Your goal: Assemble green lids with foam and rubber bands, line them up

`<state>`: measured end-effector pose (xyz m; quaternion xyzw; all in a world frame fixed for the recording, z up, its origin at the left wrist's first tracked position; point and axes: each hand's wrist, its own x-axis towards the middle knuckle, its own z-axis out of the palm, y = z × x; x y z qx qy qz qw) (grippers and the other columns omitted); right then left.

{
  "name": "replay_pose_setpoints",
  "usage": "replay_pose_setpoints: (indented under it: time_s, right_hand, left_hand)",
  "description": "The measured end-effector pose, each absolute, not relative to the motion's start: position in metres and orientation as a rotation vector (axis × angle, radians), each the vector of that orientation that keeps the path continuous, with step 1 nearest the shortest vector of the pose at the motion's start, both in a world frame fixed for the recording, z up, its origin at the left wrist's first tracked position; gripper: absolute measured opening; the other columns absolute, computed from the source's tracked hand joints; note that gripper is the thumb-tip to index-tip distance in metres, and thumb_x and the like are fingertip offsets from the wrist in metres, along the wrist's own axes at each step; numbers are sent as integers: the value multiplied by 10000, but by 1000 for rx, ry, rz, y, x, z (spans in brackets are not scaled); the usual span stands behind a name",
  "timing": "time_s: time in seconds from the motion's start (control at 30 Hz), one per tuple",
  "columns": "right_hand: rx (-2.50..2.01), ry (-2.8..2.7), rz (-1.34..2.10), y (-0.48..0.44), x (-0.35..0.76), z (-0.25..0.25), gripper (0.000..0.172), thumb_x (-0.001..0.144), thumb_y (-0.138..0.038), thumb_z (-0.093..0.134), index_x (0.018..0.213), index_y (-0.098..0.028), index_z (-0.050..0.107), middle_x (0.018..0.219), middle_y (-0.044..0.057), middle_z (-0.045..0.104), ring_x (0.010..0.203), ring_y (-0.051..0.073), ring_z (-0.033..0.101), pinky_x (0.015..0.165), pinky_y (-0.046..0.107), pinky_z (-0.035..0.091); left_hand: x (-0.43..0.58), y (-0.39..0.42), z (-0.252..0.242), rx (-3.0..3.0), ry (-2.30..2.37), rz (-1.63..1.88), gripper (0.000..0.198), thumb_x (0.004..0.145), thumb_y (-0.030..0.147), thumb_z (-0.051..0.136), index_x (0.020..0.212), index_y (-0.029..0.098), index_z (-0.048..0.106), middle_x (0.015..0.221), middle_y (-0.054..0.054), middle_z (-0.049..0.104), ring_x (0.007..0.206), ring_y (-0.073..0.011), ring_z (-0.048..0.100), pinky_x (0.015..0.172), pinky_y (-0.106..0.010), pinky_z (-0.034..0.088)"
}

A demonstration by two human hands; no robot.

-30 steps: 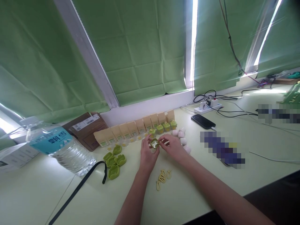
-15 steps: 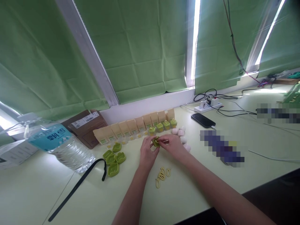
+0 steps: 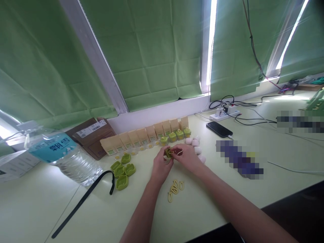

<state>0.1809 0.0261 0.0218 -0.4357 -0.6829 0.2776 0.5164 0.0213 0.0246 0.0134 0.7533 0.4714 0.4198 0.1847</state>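
The left hand (image 3: 161, 166) and the right hand (image 3: 186, 157) are bare, with slender fingers; the nails are too small to make out. The left forearm (image 3: 145, 206), toward six o'clock, and the right forearm (image 3: 227, 190), toward four, are bare too, both smooth, slim and narrowing at the wrists.
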Motion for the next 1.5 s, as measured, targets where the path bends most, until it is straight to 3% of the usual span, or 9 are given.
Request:
replay_pose_setpoints:
  time_s: [0.33,0.9,1.5]
  right_hand:
    - [-1130,-1626,679,24,181,26,161,746,-183,685,897,-172,737,819,50,755,726,181,700,717,317,572]
    - [-1244,-1713,516,23,184,26,90,774,-218,676,808,-206,758,805,40,729,648,155,593,607,275,457]
    - [-1185,-1819,565,25,186,25,107,840,-224,676,876,-236,775,799,12,698,706,151,596,672,278,436]
  left_hand:
    - [21,22,17,2131,1347,1154,459,768,166,580,1221,237,541,1108,-37,674,877,-144,623,701,-253,500]
    - [22,20,18,2172,1306,1149,460,764,136,583,1205,267,563,1010,10,688,798,-111,611,693,-222,484]
    - [21,19,18,2152,1261,1154,431,784,191,620,1211,239,577,1042,-25,679,830,-125,598,694,-235,478]
